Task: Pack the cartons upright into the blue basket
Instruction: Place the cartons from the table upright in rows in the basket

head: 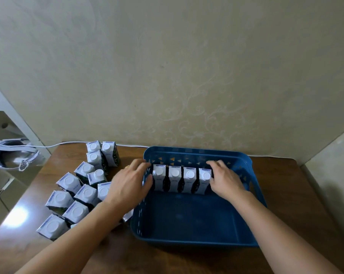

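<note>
- Blue basket [196, 222]: sits on the wooden table [297, 194], right of centre, its far wall close to the patterned wall [167, 66].
- Cartons in basket: four stand upright in one row along the far side, white caps up. In order from the left: first carton [158, 177], second carton [174, 178], third carton [189, 179], fourth carton [204, 180]. Neighbours appear to touch side by side. The near part of the basket floor is bare.
- Left hand [130, 183]: lies over the basket's left wall; thumb against the first carton's near face, fingers reaching behind the row's left end. Fingers curved around that carton; firm clamping cannot be confirmed.
- Right hand [224, 179]: at the row's right end; fingers curled over and behind the fourth carton, thumb on its right side.
- Loose cartons [76, 194]: a cluster stands upright on the table left of the basket, partly hidden by the left forearm.
- White cable [64, 144]: runs along the table's far edge.
- Grey bag [12, 155]: off the table's left corner.
</note>
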